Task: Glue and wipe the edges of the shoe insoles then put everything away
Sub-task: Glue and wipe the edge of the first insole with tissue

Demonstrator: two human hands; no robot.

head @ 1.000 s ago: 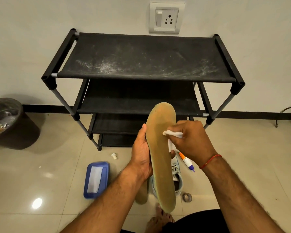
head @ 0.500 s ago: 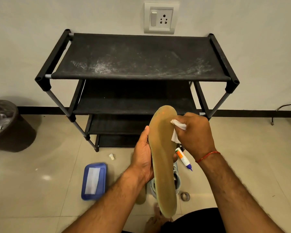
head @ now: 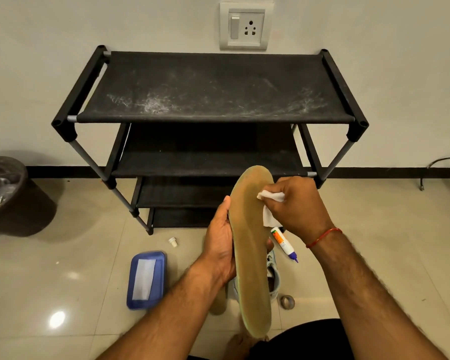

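Note:
My left hand (head: 220, 245) grips a tan shoe insole (head: 252, 250) by its left edge and holds it upright, toe end up. My right hand (head: 296, 203) pinches a white tissue (head: 270, 201) and presses it against the insole's upper right edge. A glue tube (head: 283, 244) with a purple tip lies on the floor just below my right hand. A second insole (head: 218, 305) lies on the floor, mostly hidden behind my left forearm. A pale shoe (head: 273, 279) sits on the floor behind the held insole.
A black three-tier shoe rack (head: 213, 100) stands against the wall ahead. A blue box (head: 146, 280) with a white sheet lies at lower left, a small white cap (head: 173, 241) near it. A tape roll (head: 287, 302) lies right of the shoe. A dark bin (head: 8, 196) stands far left.
My right hand with the tissue has slid up the insole's right edge toward the toe. The left hand keeps the same hold.

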